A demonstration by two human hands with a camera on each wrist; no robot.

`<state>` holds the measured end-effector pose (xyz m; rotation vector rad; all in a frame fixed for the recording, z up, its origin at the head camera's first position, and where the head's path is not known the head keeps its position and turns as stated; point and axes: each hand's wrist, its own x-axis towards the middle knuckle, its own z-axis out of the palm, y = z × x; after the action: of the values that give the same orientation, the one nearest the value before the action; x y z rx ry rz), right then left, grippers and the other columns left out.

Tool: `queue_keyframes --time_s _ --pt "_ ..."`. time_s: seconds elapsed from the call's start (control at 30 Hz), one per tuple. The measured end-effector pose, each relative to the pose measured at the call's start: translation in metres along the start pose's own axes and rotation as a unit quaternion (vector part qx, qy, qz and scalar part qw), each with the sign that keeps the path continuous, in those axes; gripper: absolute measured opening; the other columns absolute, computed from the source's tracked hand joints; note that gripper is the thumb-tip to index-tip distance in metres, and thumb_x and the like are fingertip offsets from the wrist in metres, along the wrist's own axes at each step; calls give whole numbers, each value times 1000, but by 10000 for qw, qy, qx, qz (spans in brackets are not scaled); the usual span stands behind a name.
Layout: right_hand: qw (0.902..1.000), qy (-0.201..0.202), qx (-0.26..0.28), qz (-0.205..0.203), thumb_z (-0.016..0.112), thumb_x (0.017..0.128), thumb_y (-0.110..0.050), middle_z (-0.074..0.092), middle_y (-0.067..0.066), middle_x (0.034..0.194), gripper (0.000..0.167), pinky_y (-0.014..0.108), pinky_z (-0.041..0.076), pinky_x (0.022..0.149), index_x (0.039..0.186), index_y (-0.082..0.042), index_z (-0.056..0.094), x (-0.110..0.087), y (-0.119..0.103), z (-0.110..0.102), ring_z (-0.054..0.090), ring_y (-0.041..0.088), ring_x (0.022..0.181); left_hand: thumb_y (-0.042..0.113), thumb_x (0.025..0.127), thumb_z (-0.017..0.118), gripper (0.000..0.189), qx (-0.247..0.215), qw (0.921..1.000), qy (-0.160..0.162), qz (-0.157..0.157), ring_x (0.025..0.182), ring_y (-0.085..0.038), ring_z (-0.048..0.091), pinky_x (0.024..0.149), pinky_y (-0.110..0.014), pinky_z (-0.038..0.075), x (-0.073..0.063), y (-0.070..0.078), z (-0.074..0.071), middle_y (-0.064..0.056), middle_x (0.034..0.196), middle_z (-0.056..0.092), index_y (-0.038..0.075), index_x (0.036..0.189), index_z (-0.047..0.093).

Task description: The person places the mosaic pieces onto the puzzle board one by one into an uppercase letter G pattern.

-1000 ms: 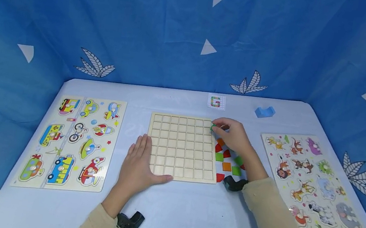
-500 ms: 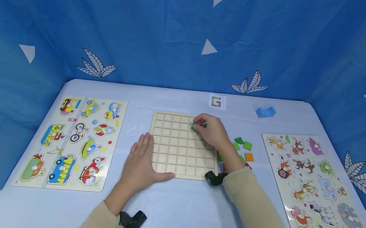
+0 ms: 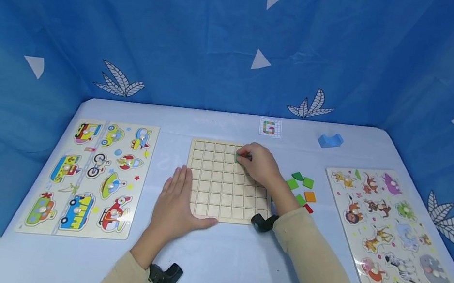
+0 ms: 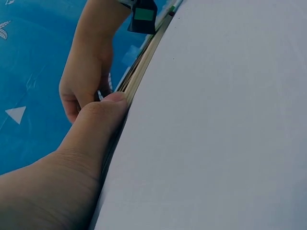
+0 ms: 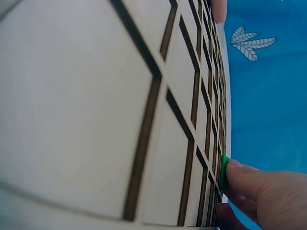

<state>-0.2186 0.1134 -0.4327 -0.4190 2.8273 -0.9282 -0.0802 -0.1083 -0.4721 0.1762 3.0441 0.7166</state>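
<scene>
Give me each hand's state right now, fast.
Left hand: open, fingers straight, touching the grid board at its edge.
Right hand: closed, pinching a green piece.

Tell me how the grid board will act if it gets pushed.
The grid board looks wooden and lies flat, so it would probably stay stiff. Low and broad, it seems likelier to slide across the table than tip. The left hand against its edge would likely resist a push that way.
</scene>
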Motion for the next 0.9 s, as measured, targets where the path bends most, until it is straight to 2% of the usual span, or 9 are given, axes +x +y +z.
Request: queue_keyframes --time_s 0.17,0.4,0.57,0.73,0.9 --pt "10000 -45 40 -48 66 96 -24 66 0 108 22 37 54 86 115 -15 73 -2 0 -1 63 19 98 90 58 65 145 11 10000 -24 -61 156 -29 0 126 -50 13 0 0 0 -16 167 6 1 159 8" --pt "9990 -319 274 -166 66 96 -16 62 4 118 26 35 51 79 120 -11 72 -7 2 -5 58 21 93 91 57 64 146 32 10000 14 -74 156 -30 2 126 -50 14 1 0 1 -16 167 7 1 158 10" --pt "9981 -455 289 -308 63 98 -15 59 6 124 32 35 51 81 129 -11 67 -12 7 -10 56 20 95 89 58 66 145 -20 10000 62 -47 156 -30 4 125 -50 15 1 0 1 -17 167 9 0 158 11" --pt "9988 -342 277 -214 65 96 -16 61 5 122 34 33 50 77 130 -13 65 -25 14 -25 54 21 92 88 58 67 145 -25 10000 62 -39 156 -30 3 125 -50 15 1 0 1 -17 167 8 0 158 11" --pt "9990 -295 314 124 66 96 -16 62 6 122 35 32 53 69 131 -15 64 -44 28 -48 54 24 93 88 58 67 145 -68 9999 55 -54 156 -30 2 125 -50 14 1 -1 2 -16 167 7 0 158 10"
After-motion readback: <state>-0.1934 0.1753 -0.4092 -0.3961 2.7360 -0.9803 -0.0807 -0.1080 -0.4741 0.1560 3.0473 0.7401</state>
